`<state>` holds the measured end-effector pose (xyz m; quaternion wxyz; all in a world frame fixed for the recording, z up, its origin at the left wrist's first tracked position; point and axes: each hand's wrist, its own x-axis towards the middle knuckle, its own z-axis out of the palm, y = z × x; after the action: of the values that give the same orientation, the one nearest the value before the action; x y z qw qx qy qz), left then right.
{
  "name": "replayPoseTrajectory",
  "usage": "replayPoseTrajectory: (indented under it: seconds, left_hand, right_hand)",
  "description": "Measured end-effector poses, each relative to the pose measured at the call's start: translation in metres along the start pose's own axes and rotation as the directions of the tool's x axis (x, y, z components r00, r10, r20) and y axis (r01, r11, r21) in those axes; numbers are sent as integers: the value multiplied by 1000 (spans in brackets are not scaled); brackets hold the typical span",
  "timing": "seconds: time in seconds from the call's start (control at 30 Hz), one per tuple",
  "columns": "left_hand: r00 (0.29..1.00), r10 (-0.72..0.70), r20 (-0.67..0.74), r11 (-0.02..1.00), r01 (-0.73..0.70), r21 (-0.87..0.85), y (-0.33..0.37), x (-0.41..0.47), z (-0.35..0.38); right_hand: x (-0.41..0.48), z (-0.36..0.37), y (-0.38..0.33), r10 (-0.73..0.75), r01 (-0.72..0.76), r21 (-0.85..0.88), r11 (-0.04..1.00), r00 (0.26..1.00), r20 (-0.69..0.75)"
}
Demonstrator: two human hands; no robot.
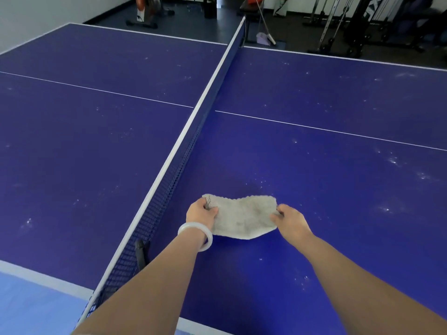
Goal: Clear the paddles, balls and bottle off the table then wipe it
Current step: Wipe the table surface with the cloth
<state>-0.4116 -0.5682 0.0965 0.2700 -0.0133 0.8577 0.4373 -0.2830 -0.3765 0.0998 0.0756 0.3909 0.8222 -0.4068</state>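
Since no paddles, balls or bottle are seen anywhere on the dark blue table-tennis surface (314, 153), the clearing is judged to be done and the wiping to be the step in hand. A crumpled pale grey terry cloth (242, 217) is held low over the near right half of the surface, just beside the blue mesh net (175, 175) with its white top band; whether it touches the surface cannot be told. Its left end is pinched by the curled fingers (212, 210) of the left hand (202, 213), on whose wrist a white bangle (196, 235) is worn, and its right end is gripped by the fingers of the right hand (291, 220). Over both halves pale dusty specks (394, 162) are scattered. Several risks are judged from here: if the cloth is kept bunched, little of it is pressed flat and streaks may be left; if strokes are carried too close to the net, the cloth may be snagged in the mesh; and the far half may be missed, since it lies well apart from the hands.
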Motion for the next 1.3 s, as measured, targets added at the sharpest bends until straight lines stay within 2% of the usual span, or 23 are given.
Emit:
replayPoseTrajectory:
  seconds: [0.17,0.23,0.3,0.33,0.4,0.43,0.5,0.57,0.7,0.8,0.9,0.97,1.03,1.1,1.13,1.23,1.3]
  left_hand:
    - [999,-34,-40,998,36,53,-38,-4,8]
    - [996,1,-91,992,10,124,-50,-4,9]
    - [984,106,-140,941,-54,334,-61,-1,11]
    - [977,156,-148,899,-78,431,-66,0,12]
    - [965,211,-153,814,-87,574,-74,1,15]
    - [962,223,-156,783,-82,616,-78,1,17]
    - [960,229,-163,739,-62,670,-87,1,22]
    - [956,242,-167,697,-51,716,-94,3,27]
    - [953,249,-171,677,-45,734,-99,15,31]
    - [956,232,-177,672,-27,740,-99,25,35]
    - [951,228,-211,657,9,754,-100,26,42]
    - [941,246,-233,636,25,771,-102,26,45]
    - [932,263,-249,638,26,769,-103,25,46]
    - [922,286,-261,638,19,770,-104,24,47]
    - [918,295,-263,636,17,772,-104,24,48]
    - [919,293,-265,634,21,773,-105,23,49]
    - [917,296,-268,637,20,770,-105,24,49]
  right_hand:
    - [-4,13,21,256,-264,-181,947,964,-69]
    - [-8,20,24,204,-253,-334,908,963,-173]
    - [-13,29,21,-53,-121,-545,829,955,-293]
    - [-15,35,16,-216,6,-629,777,942,-258]
    - [-15,48,8,-477,318,-701,639,878,-36]
    - [-14,56,6,-544,455,-685,569,833,101]
    - [-12,69,6,-538,612,-624,486,772,338]
    - [-9,78,13,-484,616,-587,525,784,390]
    - [-2,91,18,-333,375,-688,621,921,202]
    - [3,97,10,-250,234,-729,644,964,89]
    - [9,95,10,-380,308,-716,627,923,64]
    - [15,93,20,-535,482,-691,538,829,163]
    - [22,93,34,-610,635,-643,428,728,312]
    - [36,90,43,-608,644,-650,403,720,336]
    - [45,89,43,-592,595,-674,439,755,281]
    - [63,88,35,-435,323,-694,643,900,16]
    - [55,98,32,-405,254,-686,682,912,-64]
